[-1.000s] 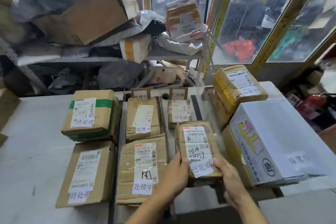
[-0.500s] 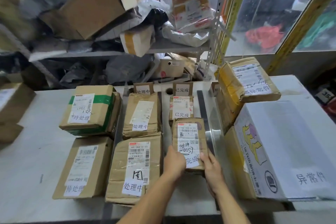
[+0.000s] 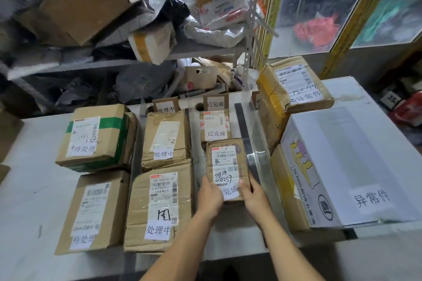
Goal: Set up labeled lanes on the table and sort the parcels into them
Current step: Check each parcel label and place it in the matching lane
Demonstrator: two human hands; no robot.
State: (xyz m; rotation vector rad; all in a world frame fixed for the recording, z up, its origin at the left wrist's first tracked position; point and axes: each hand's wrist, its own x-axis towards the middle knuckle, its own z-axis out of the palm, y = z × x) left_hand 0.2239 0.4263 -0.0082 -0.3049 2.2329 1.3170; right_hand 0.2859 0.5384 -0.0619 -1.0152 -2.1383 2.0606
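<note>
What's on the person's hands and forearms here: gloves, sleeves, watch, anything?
Nothing visible. The left hand and right hand are bare, without gloves or rings. Both forearms are uncovered to the frame's bottom edge: no sleeves, watch, wristband or markings.

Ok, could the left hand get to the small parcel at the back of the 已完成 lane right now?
Probably not as things stand. The left hand is gripping the near parcel, which lies directly in front of the small parcel in the same lane; it would have to let go and reach over it.
</note>
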